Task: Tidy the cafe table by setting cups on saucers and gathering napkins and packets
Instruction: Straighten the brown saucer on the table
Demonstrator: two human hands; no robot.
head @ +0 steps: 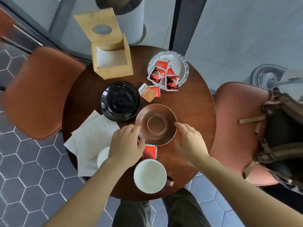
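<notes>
A brown saucer [155, 124] lies mid-table with nothing on it. My left hand [126, 143] curls its fingers round the saucer's left rim, the thumb beside a red packet [150, 151]. My right hand [188, 141] has relaxed fingers, the index tip touching the saucer's right rim. A white-lined cup [150, 176] stands near the front edge. A second white cup [103, 157] is half hidden under my left wrist. A black saucer [120, 101] sits to the left, also bare. Loose white napkins [91, 141] spread at the front left. Two packets [149, 92] lie behind the brown saucer.
A wooden napkin box [112, 63] with its lid up stands at the back of the round table [196, 112]. A white scalloped plate [182, 63] at the back right holds several red packets [164, 74]. Orange chairs flank the table; a backpack [282, 136] rests on the right one.
</notes>
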